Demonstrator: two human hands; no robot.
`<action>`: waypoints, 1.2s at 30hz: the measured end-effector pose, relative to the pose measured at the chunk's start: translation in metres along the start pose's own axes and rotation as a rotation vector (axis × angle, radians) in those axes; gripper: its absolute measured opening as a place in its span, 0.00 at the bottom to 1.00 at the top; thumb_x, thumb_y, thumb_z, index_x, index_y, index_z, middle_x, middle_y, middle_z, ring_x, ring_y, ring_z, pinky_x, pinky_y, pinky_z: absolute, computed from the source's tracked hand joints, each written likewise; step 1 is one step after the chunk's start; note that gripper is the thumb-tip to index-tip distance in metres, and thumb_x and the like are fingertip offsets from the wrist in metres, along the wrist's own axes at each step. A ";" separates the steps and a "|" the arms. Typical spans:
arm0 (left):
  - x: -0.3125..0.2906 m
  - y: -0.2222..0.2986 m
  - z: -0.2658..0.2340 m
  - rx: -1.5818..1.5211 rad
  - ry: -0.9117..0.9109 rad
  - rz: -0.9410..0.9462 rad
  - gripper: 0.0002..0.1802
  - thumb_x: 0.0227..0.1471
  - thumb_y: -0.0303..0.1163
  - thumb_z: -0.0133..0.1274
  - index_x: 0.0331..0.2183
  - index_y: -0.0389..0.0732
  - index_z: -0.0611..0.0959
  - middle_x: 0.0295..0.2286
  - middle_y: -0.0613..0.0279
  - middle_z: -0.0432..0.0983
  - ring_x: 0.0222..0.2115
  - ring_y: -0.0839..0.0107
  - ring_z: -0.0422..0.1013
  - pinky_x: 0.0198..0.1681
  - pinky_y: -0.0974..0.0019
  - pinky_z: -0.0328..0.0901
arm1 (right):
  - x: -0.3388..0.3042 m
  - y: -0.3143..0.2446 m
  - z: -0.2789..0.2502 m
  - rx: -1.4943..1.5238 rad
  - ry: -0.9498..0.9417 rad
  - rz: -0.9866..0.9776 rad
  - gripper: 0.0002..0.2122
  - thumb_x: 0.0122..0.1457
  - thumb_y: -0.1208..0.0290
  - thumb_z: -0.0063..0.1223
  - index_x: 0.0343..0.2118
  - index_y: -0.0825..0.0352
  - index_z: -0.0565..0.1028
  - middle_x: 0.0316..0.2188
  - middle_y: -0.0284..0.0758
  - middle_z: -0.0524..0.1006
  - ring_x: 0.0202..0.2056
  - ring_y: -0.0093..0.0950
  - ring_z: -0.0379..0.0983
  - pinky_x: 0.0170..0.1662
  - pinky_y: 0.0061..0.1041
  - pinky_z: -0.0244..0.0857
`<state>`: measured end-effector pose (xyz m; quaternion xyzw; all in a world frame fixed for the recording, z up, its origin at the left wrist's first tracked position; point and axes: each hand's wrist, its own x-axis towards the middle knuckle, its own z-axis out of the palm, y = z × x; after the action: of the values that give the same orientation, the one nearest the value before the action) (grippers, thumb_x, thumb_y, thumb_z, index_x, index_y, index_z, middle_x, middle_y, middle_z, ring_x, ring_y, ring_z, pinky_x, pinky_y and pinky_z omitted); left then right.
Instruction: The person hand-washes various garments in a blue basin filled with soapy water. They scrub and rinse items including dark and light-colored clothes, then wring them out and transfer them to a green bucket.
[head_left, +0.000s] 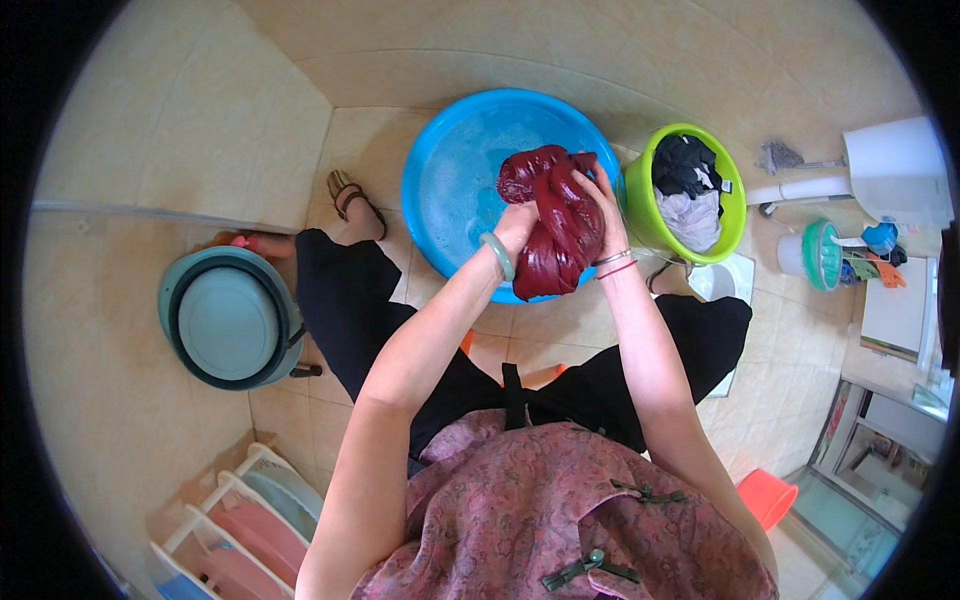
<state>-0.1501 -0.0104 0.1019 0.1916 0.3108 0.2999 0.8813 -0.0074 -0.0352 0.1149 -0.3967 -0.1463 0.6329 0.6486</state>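
A wet, dark red garment (560, 225) is bunched up over the right side of a large blue basin (424, 245). My left hand (516, 226), below a pale green bangle, is closed on the cloth from its left side. Wrapped round the right side of the bundle is my right hand (606, 212), with a bracelet and a red string at the wrist. Part of the cloth hangs at the basin's near rim. Cloudy, sudsy water (462, 190) fills the basin. Folds of the garment hide some of my fingers.
Right of the basin stands a lime green bucket (733, 212) with dark and pale clothes inside. A grey-green collapsible tub (228, 325) is at the left wall, above a white rack (240, 490). Farther right are a small green-rimmed pail (822, 256) and a red bucket (767, 498).
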 end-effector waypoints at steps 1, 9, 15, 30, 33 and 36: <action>-0.001 -0.004 0.004 0.177 0.029 0.145 0.20 0.58 0.36 0.49 0.51 0.40 0.72 0.43 0.60 0.75 0.43 0.69 0.72 0.46 0.63 0.68 | 0.001 0.002 -0.002 -0.044 0.013 0.000 0.21 0.56 0.75 0.57 0.51 0.62 0.65 0.44 0.37 0.73 0.45 0.28 0.72 0.47 0.26 0.69; 0.016 -0.022 0.002 0.510 0.201 0.364 0.16 0.55 0.32 0.49 0.45 0.36 0.77 0.40 0.55 0.77 0.40 0.68 0.72 0.44 0.63 0.66 | 0.028 0.021 -0.028 -0.659 0.082 -0.404 0.16 0.49 0.76 0.64 0.40 0.65 0.70 0.32 0.28 0.75 0.32 0.18 0.71 0.36 0.19 0.67; 0.033 -0.036 -0.025 0.701 0.309 0.363 0.17 0.53 0.34 0.51 0.40 0.32 0.79 0.36 0.51 0.79 0.37 0.64 0.74 0.40 0.62 0.66 | 0.030 0.032 -0.015 -0.988 0.226 -0.490 0.17 0.48 0.75 0.64 0.39 0.67 0.70 0.31 0.30 0.74 0.34 0.22 0.71 0.39 0.23 0.67; -0.002 -0.017 0.006 0.321 -0.034 0.270 0.48 0.47 0.42 0.63 0.60 0.41 0.52 0.56 0.58 0.59 0.55 0.67 0.60 0.59 0.61 0.56 | 0.008 -0.006 0.010 -0.753 -0.039 -0.232 0.25 0.60 0.60 0.52 0.59 0.58 0.63 0.56 0.40 0.61 0.56 0.30 0.59 0.60 0.29 0.53; -0.001 -0.010 0.015 0.374 -0.066 0.288 0.41 0.46 0.39 0.65 0.57 0.40 0.62 0.51 0.59 0.67 0.51 0.68 0.65 0.55 0.61 0.61 | -0.014 -0.026 0.038 -0.451 -0.128 -0.059 0.34 0.63 0.44 0.37 0.63 0.67 0.55 0.64 0.37 0.52 0.63 0.27 0.48 0.65 0.27 0.42; -0.002 -0.006 0.022 0.377 -0.006 0.298 0.34 0.46 0.37 0.63 0.53 0.39 0.69 0.46 0.60 0.72 0.46 0.69 0.69 0.51 0.62 0.64 | -0.020 -0.035 0.036 -0.346 -0.199 -0.018 0.35 0.64 0.44 0.35 0.64 0.68 0.52 0.64 0.38 0.52 0.64 0.27 0.48 0.65 0.28 0.41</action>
<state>-0.1342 -0.0195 0.1158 0.3972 0.3270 0.3628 0.7770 -0.0109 -0.0378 0.1687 -0.4363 -0.3198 0.6287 0.5587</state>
